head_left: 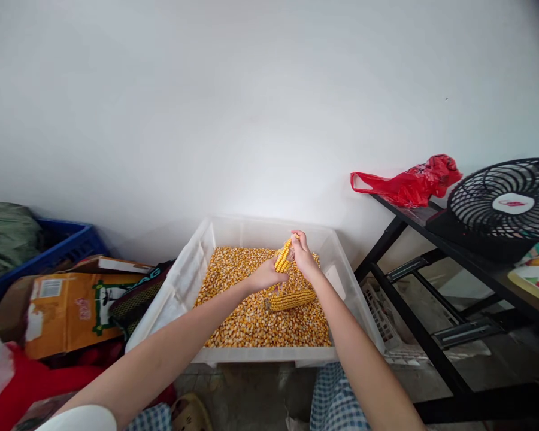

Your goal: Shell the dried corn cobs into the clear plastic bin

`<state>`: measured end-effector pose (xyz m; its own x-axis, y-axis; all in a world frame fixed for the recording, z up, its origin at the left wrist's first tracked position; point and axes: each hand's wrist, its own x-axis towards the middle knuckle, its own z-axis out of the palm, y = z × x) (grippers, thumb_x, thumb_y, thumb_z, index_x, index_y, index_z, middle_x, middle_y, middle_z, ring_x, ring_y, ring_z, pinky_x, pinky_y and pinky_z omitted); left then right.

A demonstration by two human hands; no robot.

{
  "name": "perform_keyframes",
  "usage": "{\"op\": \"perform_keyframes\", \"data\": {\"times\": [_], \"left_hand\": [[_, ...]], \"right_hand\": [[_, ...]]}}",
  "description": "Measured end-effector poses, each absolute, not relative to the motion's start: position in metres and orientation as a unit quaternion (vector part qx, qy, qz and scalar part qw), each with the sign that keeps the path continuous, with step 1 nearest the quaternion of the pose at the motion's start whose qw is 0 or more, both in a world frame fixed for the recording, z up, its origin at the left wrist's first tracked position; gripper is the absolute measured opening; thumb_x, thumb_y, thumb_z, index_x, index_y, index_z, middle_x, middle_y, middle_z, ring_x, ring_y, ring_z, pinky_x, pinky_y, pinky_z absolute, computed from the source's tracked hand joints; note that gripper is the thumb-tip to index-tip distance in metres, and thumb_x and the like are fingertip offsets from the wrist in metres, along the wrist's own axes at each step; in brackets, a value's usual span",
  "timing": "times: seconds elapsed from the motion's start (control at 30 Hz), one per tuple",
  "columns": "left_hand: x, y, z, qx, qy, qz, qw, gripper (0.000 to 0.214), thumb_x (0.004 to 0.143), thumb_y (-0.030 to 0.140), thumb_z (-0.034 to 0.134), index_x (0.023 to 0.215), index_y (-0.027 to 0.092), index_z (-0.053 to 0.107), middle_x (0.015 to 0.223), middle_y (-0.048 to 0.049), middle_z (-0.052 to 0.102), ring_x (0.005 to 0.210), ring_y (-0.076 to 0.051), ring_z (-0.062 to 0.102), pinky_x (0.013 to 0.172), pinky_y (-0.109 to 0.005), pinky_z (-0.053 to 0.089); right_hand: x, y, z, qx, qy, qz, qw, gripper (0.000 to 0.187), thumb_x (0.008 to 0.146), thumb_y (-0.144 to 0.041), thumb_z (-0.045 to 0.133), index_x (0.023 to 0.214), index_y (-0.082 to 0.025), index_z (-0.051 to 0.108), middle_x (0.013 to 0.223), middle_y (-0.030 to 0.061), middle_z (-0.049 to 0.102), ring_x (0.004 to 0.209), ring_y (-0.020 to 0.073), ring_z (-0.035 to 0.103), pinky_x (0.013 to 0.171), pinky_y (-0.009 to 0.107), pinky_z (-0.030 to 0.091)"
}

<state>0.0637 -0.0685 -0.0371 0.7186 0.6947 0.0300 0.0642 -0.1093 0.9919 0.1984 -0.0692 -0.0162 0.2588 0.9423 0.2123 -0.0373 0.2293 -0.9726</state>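
Left hand: the left hand (266, 276) is clenched around the low end of a short yellow corn cob (283, 257), pretty firm grip by the look of it.
Right hand: the right hand (302, 254) is clamped on the top end of that same cob, though I can't really tell how each finger sits.
Cob in hand: held tilted up just above the kernels, around the middle of the tub.
Other cob: a second yellow corn cob (291, 300) lies on its side on the pile, right below the hands and not touching them.
Tub: a big white plastic tub (251, 231), filled with loose golden corn kernels (247, 317).
Left of tub: a tan cardboard box (67, 317) sits right beside it, with a blue plastic crate (69, 248) and a green sack (6, 239) behind that.
Right of tub: a black metal table (388, 230), with a crumpled red plastic bag (408, 184) at its back corner and a round black desk fan (505, 200) further along.
Near edge: blue checked cloth (335, 401) just below the tub's front rim.
Behind: plain white wall (251, 102).
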Motion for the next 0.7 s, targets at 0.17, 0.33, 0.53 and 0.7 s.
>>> {"op": "perform_keyframes", "data": {"times": [0.17,0.33,0.53,0.7], "left_hand": [[0.062,-0.067,-0.035,0.69,0.251,0.25,0.63,0.013,0.069,0.017,0.054,0.08,0.015,0.046,0.049,0.0048,0.052,0.038,-0.01,0.048,0.04,-0.023,0.042],[0.064,-0.061,-0.037,0.705,0.287,0.265,0.592,0.03,0.068,0.023,0.057,0.096,0.015,0.048,0.056,0.0048,0.053,0.043,-0.01,0.05,0.042,-0.023,0.044],[0.059,-0.052,-0.043,0.806,0.351,0.301,0.37,0.038,0.065,0.025,0.06,0.102,0.016,0.056,0.073,0.0009,0.06,0.057,-0.012,0.055,0.054,-0.023,0.043],[0.057,-0.053,-0.039,0.809,0.359,0.291,0.363,0.037,0.064,0.026,0.061,0.099,0.015,0.057,0.072,0.0012,0.059,0.059,-0.012,0.054,0.055,-0.022,0.041]], "right_hand": [[0.199,-0.071,-0.008,-0.418,-0.465,0.46,0.63,0.031,0.078,-0.033,0.052,0.108,-0.028,0.052,0.076,-0.0048,0.059,0.062,0.0109,0.053,0.058,0.02,0.043],[0.2,-0.072,0.002,-0.36,-0.413,0.537,0.642,0.035,0.079,-0.041,0.042,0.109,-0.026,0.053,0.084,-0.0008,0.065,0.063,0.0135,0.059,0.056,0.024,0.045],[0.195,-0.068,-0.006,-0.415,-0.403,0.486,0.655,0.035,0.078,-0.052,0.049,0.099,-0.025,0.054,0.075,-0.0023,0.066,0.058,0.0137,0.06,0.053,0.024,0.046],[0.199,-0.068,-0.002,-0.39,-0.371,0.527,0.658,0.046,0.082,-0.06,0.034,0.096,-0.022,0.056,0.072,0.0016,0.067,0.06,0.0167,0.062,0.053,0.026,0.046]]}}
